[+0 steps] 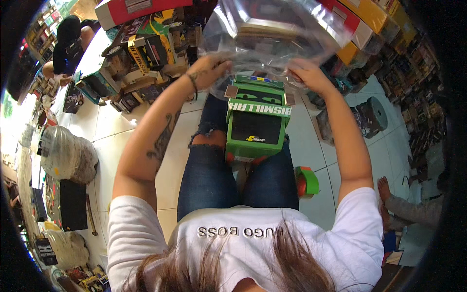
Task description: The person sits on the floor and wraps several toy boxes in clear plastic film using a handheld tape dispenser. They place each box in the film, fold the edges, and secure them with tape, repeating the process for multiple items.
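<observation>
A large clear plastic bag point(272, 36) is stretched between my two hands, above and beyond my knees. My left hand point(211, 69) is closed on its left edge, and my right hand point(309, 75) pinches the right edge. Below the bag, a green toy truck point(258, 124) rests on my thighs with its front facing me. It has a black windscreen, white lettering and small brown side mirrors. The bag's near edge hangs close to the truck's far end; folds and glare hide whether the truck is partly inside.
Several toy trucks point(148, 53) are stacked at the far left. A wrapped bundle point(68, 153) and a black box point(68, 204) stand left on the tiled floor. To the right lie a dark spool point(369, 117) and a green-orange piece point(306, 181). Other people sit at far left and right.
</observation>
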A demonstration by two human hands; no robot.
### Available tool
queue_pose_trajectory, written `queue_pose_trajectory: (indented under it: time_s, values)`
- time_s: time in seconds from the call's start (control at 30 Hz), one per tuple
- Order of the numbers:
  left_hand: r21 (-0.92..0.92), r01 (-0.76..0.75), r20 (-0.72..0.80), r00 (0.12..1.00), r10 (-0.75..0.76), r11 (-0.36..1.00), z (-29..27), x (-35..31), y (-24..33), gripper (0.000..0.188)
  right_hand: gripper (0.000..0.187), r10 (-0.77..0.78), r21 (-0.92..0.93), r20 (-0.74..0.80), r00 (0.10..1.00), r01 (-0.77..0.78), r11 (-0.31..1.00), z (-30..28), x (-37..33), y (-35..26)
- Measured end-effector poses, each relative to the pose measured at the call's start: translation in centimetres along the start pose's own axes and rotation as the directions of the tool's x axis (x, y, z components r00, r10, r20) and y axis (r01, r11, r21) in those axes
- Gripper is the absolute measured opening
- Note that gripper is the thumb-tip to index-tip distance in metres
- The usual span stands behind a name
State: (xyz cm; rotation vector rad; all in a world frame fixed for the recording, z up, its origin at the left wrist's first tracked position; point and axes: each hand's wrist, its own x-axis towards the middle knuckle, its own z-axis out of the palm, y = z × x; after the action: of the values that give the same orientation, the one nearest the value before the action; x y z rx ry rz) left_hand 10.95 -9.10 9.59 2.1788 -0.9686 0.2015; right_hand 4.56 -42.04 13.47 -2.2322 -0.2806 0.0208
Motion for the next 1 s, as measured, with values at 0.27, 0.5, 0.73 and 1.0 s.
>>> queue_pose_trajectory:
  time_s: [0.27, 0.5, 0.73, 1.0]
  values:
    - [0.011, -0.128, -0.21, 0.969, 0.128, 0.992, -2.0, -2.7, 4.4, 0.014, 0.029, -0.063, -0.015, -0.131, 0.989, 0.062, 0.998, 1.3, -4.3, -6.1]
    - [0.163, -0.238, -0.586, 0.757, 0.288, 0.957, 2.6, -13.7, 6.6, 0.038, 0.008, -0.629, -0.582, -0.258, 0.733, 0.402, 0.707, 8.9, -14.7, -3.4]
    - [0.138, -0.339, 0.147, 0.936, 0.319, 0.93, 8.0, -22.5, 3.7, 0.027, 0.023, -0.256, -0.544, 0.293, 0.921, 0.381, 0.748, 15.7, -19.9, 3.4]
    - [-0.705, 0.569, 0.117, 0.683, -0.721, 0.424, 11.0, -15.4, 0.9, 0.044, 0.034, 0.417, -0.128, -0.071, 0.906, -0.423, 0.897, 15.1, -13.7, 9.5]
